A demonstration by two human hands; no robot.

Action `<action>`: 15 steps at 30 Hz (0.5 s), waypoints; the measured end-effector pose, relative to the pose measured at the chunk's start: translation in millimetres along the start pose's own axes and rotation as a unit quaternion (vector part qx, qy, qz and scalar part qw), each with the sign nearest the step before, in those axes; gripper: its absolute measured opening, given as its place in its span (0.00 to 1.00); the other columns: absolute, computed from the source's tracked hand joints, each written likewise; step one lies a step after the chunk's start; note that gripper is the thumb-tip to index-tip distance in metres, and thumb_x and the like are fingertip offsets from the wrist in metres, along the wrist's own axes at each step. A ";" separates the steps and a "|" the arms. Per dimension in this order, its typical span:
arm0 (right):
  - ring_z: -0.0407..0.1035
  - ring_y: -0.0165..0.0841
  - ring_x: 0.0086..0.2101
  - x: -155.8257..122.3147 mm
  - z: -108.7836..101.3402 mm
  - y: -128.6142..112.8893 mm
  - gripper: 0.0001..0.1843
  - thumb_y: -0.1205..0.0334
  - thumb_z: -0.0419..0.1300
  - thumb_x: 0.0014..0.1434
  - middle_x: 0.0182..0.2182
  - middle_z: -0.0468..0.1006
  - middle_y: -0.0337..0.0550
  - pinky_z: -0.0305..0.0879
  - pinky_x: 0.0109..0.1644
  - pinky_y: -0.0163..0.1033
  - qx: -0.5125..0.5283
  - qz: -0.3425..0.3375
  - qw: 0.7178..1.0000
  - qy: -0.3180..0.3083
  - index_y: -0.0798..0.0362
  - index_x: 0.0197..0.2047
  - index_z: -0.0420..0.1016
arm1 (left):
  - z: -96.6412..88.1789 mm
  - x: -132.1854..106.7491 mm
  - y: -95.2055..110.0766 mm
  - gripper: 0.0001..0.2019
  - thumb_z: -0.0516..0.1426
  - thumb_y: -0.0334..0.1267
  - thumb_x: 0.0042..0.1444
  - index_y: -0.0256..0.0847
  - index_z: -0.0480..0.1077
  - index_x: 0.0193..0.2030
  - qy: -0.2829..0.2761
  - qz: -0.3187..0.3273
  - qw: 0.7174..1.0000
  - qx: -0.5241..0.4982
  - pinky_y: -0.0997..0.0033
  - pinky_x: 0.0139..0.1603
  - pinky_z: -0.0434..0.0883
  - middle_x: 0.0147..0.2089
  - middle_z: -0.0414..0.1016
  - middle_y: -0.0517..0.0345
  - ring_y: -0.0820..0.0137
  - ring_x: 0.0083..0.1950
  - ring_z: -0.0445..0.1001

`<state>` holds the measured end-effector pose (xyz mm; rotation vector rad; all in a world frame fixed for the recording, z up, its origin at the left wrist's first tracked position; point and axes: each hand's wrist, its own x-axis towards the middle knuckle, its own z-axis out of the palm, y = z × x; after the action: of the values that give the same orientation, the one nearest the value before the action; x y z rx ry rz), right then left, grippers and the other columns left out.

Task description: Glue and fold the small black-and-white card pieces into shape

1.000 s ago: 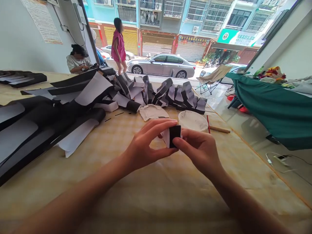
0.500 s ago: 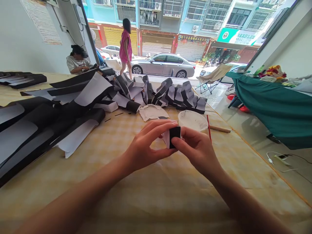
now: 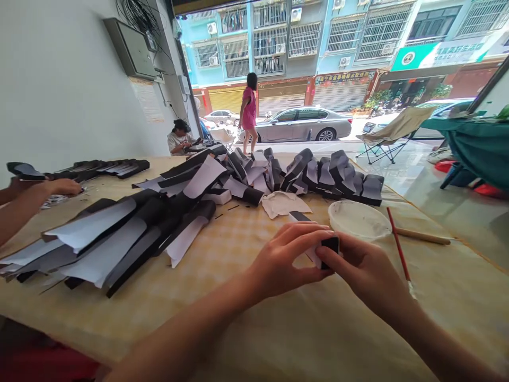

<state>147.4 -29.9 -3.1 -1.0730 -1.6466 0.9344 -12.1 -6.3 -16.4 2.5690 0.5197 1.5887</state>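
Both my hands meet over the yellow checked tablecloth [image 3: 246,244], pinching a small folded piece of black-and-white paper [image 3: 329,247]. My left hand [image 3: 284,260] curls over the piece from the left with its fingers on top. From the right, my right hand [image 3: 368,273] grips the piece's black side with thumb and fingers. Just beyond my hands stands a white shallow bowl [image 3: 359,219], and a red-handled brush [image 3: 398,249] lies to its right.
Long black-and-white paper sheets [image 3: 115,233] are heaped at the left. Folded black pieces [image 3: 318,175] lie in a pile at the back, with a crumpled white sheet [image 3: 283,203] before them. A co-worker's hand [image 3: 59,187] rests at the far left. A wooden stick [image 3: 421,236] lies right.
The view has swung up and to the left, so my hands sit lower and further right in the picture. A co-worker's arms have come into view at the left. My grip is unchanged.
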 end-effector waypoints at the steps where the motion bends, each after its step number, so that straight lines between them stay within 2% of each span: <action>1: 0.66 0.31 0.24 0.6 0.2 0.0 0.14 0.50 0.61 0.52 0.22 0.74 0.37 0.63 0.26 0.34 -0.006 0.005 1.000 -0.001 0.53 0.32 0.75 | 0.1 -0.5 -0.1 0.27 0.63 0.37 0.51 0.42 0.63 0.57 -0.002 0.003 1.000 0.001 0.60 0.56 0.73 0.51 0.73 0.47 0.63 0.54 0.72; 3: 0.67 0.31 0.23 2.5 -1.1 0.4 0.16 0.46 0.61 0.52 0.21 0.73 0.37 0.63 0.25 0.34 -0.004 0.007 1.000 0.001 0.52 0.32 0.74 | -0.4 -1.6 -0.5 0.26 0.63 0.37 0.51 0.43 0.63 0.57 -0.007 -0.006 1.000 -0.002 0.60 0.56 0.73 0.52 0.72 0.48 0.63 0.55 0.71; 5: 0.68 0.33 0.25 5.4 -5.0 1.9 0.21 0.41 0.58 0.52 0.23 0.75 0.39 0.63 0.26 0.35 0.005 0.006 1.000 0.022 0.51 0.32 0.74 | -2.0 -2.1 -1.4 0.27 0.63 0.38 0.50 0.43 0.63 0.57 -0.008 -0.041 0.999 -0.011 0.62 0.52 0.75 0.53 0.72 0.48 0.63 0.55 0.71; 7: 0.69 0.34 0.26 9.2 -10.8 5.2 0.24 0.37 0.56 0.52 0.24 0.75 0.41 0.64 0.28 0.36 0.003 0.017 0.997 0.080 0.51 0.30 0.72 | -4.4 -1.5 -2.6 0.28 0.64 0.39 0.49 0.44 0.64 0.57 0.000 -0.093 0.995 -0.025 0.66 0.46 0.77 0.54 0.71 0.48 0.63 0.54 0.71; 10: 0.67 0.33 0.26 16.2 -19.6 14.0 0.25 0.38 0.53 0.56 0.21 0.71 0.40 0.63 0.32 0.38 -0.002 0.032 0.986 0.162 0.51 0.22 0.67 | -7.7 1.1 -4.7 0.27 0.64 0.39 0.48 0.44 0.65 0.56 0.033 -0.157 0.986 -0.046 0.71 0.40 0.76 0.53 0.71 0.49 0.64 0.52 0.71; 13: 0.66 0.32 0.24 22.2 -22.6 24.8 0.22 0.42 0.53 0.58 0.20 0.67 0.38 0.65 0.33 0.40 0.058 0.014 0.986 0.157 0.51 0.23 0.64 | -9.0 2.6 -5.6 0.26 0.64 0.39 0.47 0.44 0.66 0.55 0.058 -0.189 0.978 -0.060 0.71 0.40 0.76 0.53 0.71 0.49 0.65 0.51 0.71; 15: 0.68 0.33 0.26 23.8 -20.0 29.3 0.18 0.44 0.59 0.53 0.24 0.71 0.39 0.68 0.34 0.41 0.088 0.002 0.986 0.138 0.50 0.27 0.65 | -8.8 1.6 -5.4 0.26 0.65 0.39 0.47 0.44 0.66 0.54 0.061 -0.194 0.977 -0.063 0.70 0.40 0.76 0.52 0.71 0.49 0.65 0.51 0.71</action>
<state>168.8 4.2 -17.4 -1.0337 -1.3096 0.8732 -20.6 -1.7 -12.2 2.1222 0.8426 1.5840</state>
